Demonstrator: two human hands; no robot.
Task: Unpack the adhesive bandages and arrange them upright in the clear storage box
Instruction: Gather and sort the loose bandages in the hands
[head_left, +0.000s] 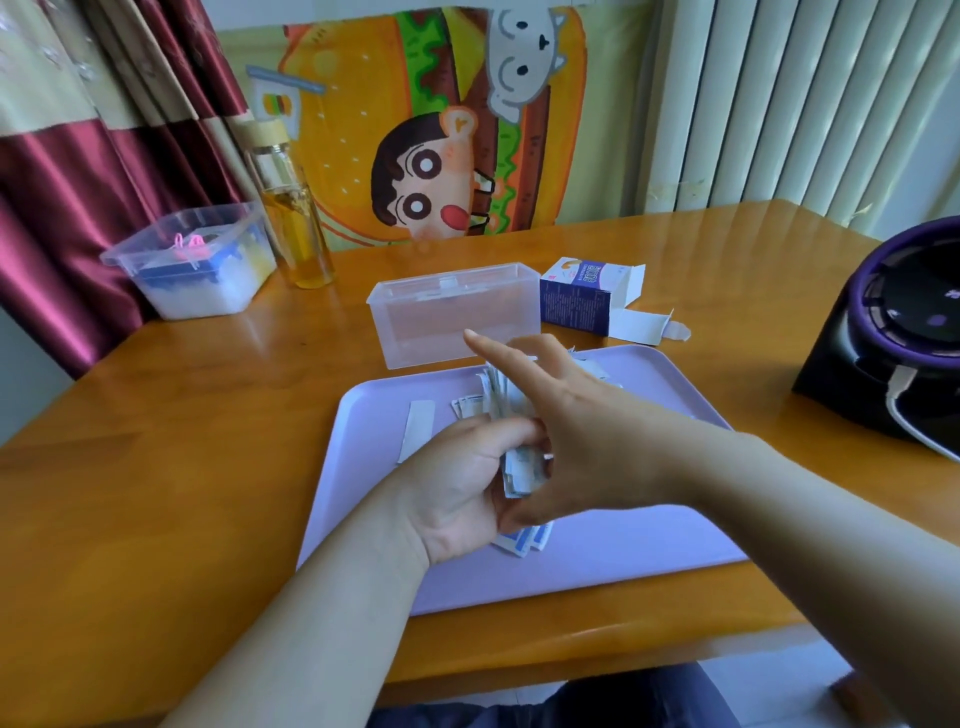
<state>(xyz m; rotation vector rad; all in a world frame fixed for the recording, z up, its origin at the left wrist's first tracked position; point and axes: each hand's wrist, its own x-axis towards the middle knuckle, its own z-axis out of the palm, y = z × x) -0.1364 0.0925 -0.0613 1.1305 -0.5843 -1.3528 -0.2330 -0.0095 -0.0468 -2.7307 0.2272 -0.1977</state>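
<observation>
— Our left hand (462, 483) curls round a stack of adhesive bandages (519, 470) above the middle of the lavender tray (623, 566). Our right hand (566, 421) is spread over that stack, fingers straight and index finger stretched toward the tray's far edge.

— Does the right hand touch the stack?

— We cannot tell; its thumb hangs just beside the near end.

— What surrounds the tray, biggest first?

— The wooden table (156, 467) lies under it. Well beyond its right side we see a black and purple device (893, 338). Far off its left corner stands a plastic tub (192, 260) holding blue, white and pink things. Just beyond the far edge sits the clear storage box (457, 312); we cannot tell whether its lid is on.

— Any writing?

— Beyond the tray's far right corner lies a blue and white carton (576, 301), flaps open. It is printed, but the text is too blurred for us to read.

— And the bandages?

— The stack stands on edge, its long axis running from the tray's near side toward its far side. Loose bandages (524, 543) lie flat on the tray under our hands, and a single white strip (418, 428) lies toward its left side.
</observation>
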